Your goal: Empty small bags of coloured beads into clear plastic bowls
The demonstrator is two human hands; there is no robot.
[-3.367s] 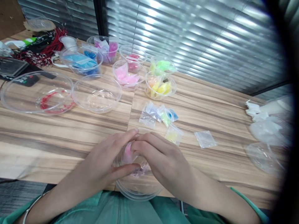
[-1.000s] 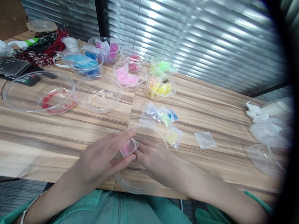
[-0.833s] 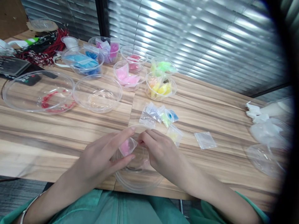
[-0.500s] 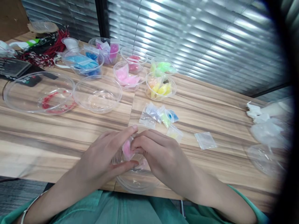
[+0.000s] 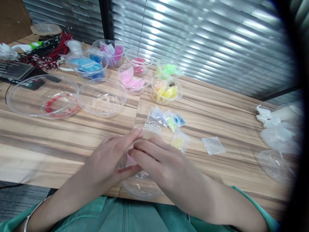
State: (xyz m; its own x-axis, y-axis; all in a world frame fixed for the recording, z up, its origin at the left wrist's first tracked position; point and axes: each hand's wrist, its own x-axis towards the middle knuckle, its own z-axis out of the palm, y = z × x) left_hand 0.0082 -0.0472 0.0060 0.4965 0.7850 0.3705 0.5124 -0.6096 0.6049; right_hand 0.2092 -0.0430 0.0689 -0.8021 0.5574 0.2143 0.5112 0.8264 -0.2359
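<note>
My left hand (image 5: pixel 112 158) curves over a clear plastic bowl (image 5: pixel 141 188) near the table's front edge, thumb and forefinger stretched apart. Between my hands shows part of a small pink bag (image 5: pixel 130 161), mostly covered by my fingers. My right hand (image 5: pixel 161 161) comes in from the right with fingers bent together, its tips closed at the pink bag. The hidden fingertips leave the exact grip unclear. Just beyond my right hand lie a small bag with pale yellow contents (image 5: pixel 180 141) and a flat clear bag (image 5: pixel 213 145).
Behind my hands lie several small bags (image 5: pixel 159 117). Clear bowls of pink bags (image 5: pixel 132 80), yellow bags (image 5: pixel 166 93) and blue bags (image 5: pixel 87 66) stand further back. Two wide bowls (image 5: pixel 102 108) are at left, one with a red ring-shaped strand. Clear plastic pieces (image 5: pixel 276 164) lie at right.
My right hand has shifted slightly left and turned over the bowl, covering more of the pink bag. My left hand has barely moved. The pale yellow bag now shows more.
</note>
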